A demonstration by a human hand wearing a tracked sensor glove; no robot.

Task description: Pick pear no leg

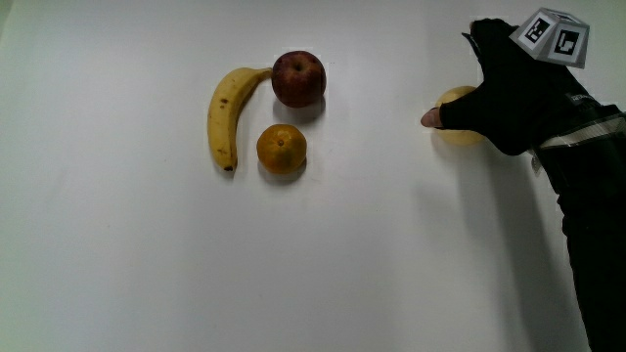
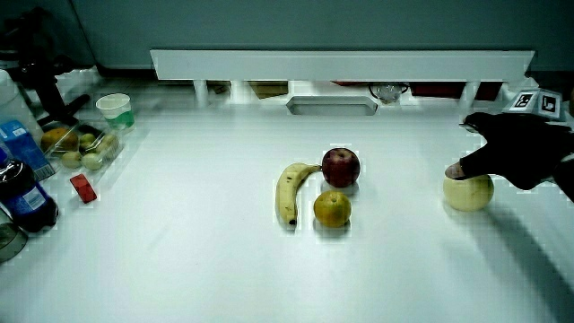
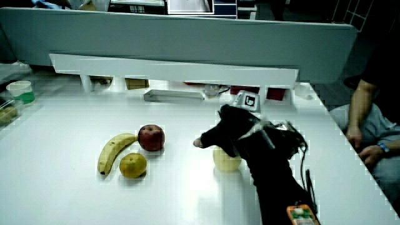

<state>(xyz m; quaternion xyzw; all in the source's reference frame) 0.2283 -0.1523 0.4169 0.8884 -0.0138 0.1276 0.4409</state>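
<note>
Fingers [image 1: 430, 118] of the gloved hand [image 1: 514, 93] curl down over the pear [image 1: 458, 135], with one bare tip pressed against the side of the fruit that faces the apple [image 1: 298, 78]. The grip appears to be closing on the pear, which rests on the white table [image 1: 147, 274]. The patterned cube [image 1: 551, 36] rides on the back of the glove.

The pear lies directly under the palm, so the coming move seems to be a straight lift, not a reach. In both side views it looks pale, squat and upright [image 2: 468, 193] [image 3: 226, 160]. Its top is hidden beneath the hand, so its long axis can only be judged as roughly vertical.

The pear stands well apart from the other three fruits, and only this one hand is in reach. There is one pear, one banana [image 1: 223, 117], one apple and one orange [image 1: 282, 149]. The apple touches the banana's tip, and the orange sits just beside both, nearer to the person than the apple. In a side view, a small cup [image 2: 115, 109] stands among clutter at the table's edge.
</note>
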